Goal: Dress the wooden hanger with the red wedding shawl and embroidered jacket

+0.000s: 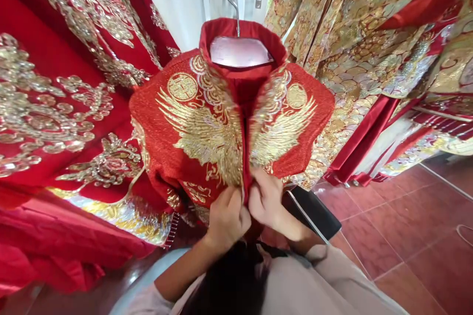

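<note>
A red jacket (192, 123) with gold embroidered phoenix wings hangs on a hanger (239, 49) straight ahead. Its front opening runs down the middle. My left hand (226, 219) pinches the left edge of the opening near the bottom, fingers closed on the cloth. My right hand (266, 199) grips the right edge beside it, fingers also closed. The two hands touch each other at the seam.
Red garments with gold and silver embroidery (55, 108) hang on the left. Gold-patterned robes (369, 49) hang on the right. A black flat object (314, 211) lies below the jacket. Red floor tiles (406, 236) spread to the right.
</note>
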{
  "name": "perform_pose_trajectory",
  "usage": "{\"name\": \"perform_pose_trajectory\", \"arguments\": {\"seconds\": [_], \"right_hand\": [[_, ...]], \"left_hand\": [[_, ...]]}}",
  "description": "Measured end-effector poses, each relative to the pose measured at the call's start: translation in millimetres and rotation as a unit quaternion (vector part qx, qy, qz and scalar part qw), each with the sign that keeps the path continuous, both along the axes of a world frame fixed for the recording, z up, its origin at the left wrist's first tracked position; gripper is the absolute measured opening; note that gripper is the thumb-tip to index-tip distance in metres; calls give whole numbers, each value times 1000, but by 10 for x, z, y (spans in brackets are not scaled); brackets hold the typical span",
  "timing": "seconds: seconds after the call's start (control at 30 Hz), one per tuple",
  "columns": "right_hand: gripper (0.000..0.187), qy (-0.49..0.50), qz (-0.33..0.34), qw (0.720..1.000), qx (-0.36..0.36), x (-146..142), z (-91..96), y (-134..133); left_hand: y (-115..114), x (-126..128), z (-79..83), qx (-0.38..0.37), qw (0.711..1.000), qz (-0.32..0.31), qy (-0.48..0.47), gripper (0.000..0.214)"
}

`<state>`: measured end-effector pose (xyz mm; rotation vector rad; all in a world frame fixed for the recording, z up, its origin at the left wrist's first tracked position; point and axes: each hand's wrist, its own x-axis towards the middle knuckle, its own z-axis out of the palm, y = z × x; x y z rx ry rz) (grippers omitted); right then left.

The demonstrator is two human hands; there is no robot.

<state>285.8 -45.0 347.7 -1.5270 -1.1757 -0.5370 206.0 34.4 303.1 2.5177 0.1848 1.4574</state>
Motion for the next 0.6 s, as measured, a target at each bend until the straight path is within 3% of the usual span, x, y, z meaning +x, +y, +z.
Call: {"name": "perform_pose_trajectory", "arguments": {"seconds": [0.13,0.23,0.33,0.4,0.5,0.6], "right_hand": [[21,78,-37,995,-58,494,-427,430],[26,61,-68,996,-8,621,-728,498],[27,-4,-155,984,83,574,-972,350],[25,-16,-231,967,104,561,-1101,215],[34,12,-310,947,88,648,-1217,76],[33,78,-351,933,30,779,-1240,64]], "left_hand": [[326,538,-373,-57,974,122,185,18],[548,723,-638,-122,963,140,197,27],[653,623,-899,-142,969,157,131,31],[693,469,-1085,-147,966,184,106,29],[769,214,-1322,-163,954,227,111,30],[846,-9,-1433,-187,939,245,149,25]]}}
